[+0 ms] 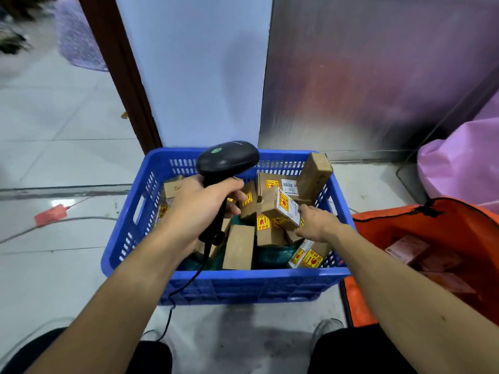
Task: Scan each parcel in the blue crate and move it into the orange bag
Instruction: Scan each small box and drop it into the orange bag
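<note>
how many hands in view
2. The left hand grips the scanner above the crate; the right hand holds a parcel inside the crate. None seems hidden.

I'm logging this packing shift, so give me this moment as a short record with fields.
left hand: grips the scanner above the crate
right hand: holds a tilted parcel inside the crate
crate: blue, with many other parcels in it
bag: orange, open, right of the crate, with a few bagged parcels
</note>
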### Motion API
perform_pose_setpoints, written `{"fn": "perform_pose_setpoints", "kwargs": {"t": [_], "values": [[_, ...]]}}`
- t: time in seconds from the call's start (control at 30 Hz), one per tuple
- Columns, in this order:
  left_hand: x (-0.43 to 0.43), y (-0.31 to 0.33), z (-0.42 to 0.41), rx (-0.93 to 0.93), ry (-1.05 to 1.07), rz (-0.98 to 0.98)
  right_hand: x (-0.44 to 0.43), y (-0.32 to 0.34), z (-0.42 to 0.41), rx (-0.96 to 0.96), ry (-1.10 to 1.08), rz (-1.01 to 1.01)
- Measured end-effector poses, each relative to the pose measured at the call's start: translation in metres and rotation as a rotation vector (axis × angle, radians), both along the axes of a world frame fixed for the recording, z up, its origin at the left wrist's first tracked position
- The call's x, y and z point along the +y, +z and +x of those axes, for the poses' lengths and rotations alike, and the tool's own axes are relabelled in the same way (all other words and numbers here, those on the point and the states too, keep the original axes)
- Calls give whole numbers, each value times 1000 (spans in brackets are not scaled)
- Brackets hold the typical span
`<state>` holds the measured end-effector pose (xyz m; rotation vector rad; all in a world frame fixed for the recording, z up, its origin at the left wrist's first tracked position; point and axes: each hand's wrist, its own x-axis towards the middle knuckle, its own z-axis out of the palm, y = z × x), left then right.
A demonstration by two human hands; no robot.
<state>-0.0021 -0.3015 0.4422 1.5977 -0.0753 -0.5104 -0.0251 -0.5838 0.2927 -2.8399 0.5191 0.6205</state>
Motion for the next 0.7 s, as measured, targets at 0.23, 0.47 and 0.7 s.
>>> {"fn": "perform_pose_setpoints", "kwargs": {"t": [0.23,0.47,0.7], "values": [[-3,1,9,8,-27,28,-12,-17,16,-40,29,6],[-15,-1,5,141,-122,-20,4,-27,41,-155,43,74],[-20,-11,6,147,-160,33,21,-40,54,-80,90,26]]}}
